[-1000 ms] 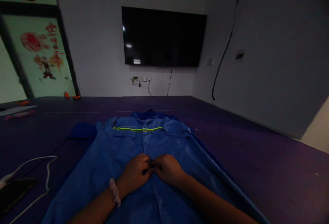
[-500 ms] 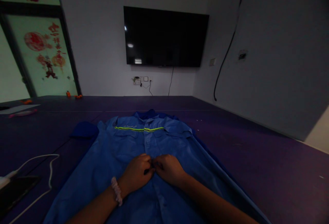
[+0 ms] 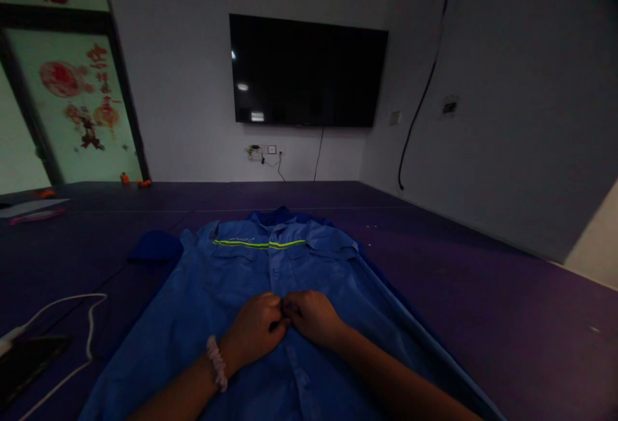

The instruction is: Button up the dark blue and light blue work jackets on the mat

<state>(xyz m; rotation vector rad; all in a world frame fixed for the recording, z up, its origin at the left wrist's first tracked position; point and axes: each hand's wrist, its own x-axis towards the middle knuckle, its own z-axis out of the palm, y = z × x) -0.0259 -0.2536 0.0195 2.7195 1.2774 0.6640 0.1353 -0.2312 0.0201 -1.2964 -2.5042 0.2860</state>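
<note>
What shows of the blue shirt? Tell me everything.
The blue shirt lies flat, front up, on the purple surface, collar away from the camera. It looks like woven workwear cloth, with a yellow-green reflective stripe across the chest and buttons down the front. The left hand and right hand pinch its placket at mid-length.

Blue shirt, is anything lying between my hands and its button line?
Nothing visible does. The left hand and right hand both pinch the blue shirt at its front seam, fingertips meeting. The white cable lies apart, off to the left.
</note>
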